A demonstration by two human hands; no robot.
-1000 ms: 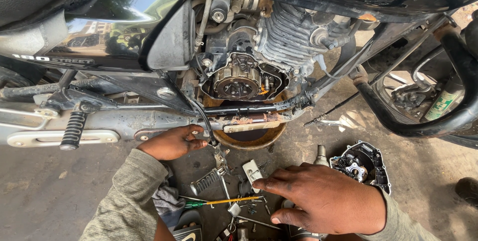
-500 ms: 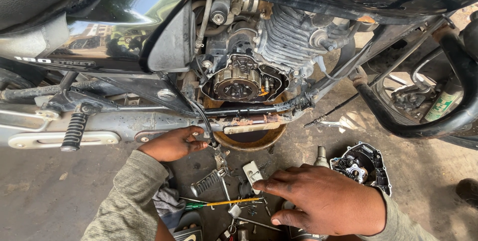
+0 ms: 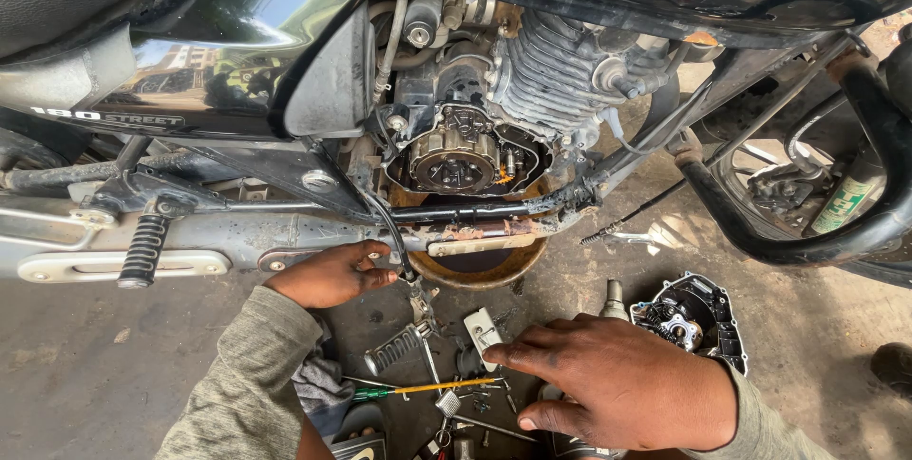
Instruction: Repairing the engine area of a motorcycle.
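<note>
The left hand [image 3: 332, 275] is stretched forward from a grey-green sleeve, knuckles up, its fingers [image 3: 375, 277] curled inward and pinched together at the tips. The right hand [image 3: 617, 384] lies lower and nearer, palm down, wrist bent, its fingers [image 3: 518, 354] spread loosely and pointing left, the forefinger extended furthest. The two hands are well apart.

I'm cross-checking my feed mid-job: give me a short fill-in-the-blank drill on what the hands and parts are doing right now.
1. The left hand grips the motorcycle frame just below the open ____.
2. The right hand hovers palm-down over tools on the ____.
3. The screwdriver has a yellow shaft and a ____ handle.
4. The removed engine cover lies to the ____ of the right hand.

Missing words: engine; floor; green; right
</note>
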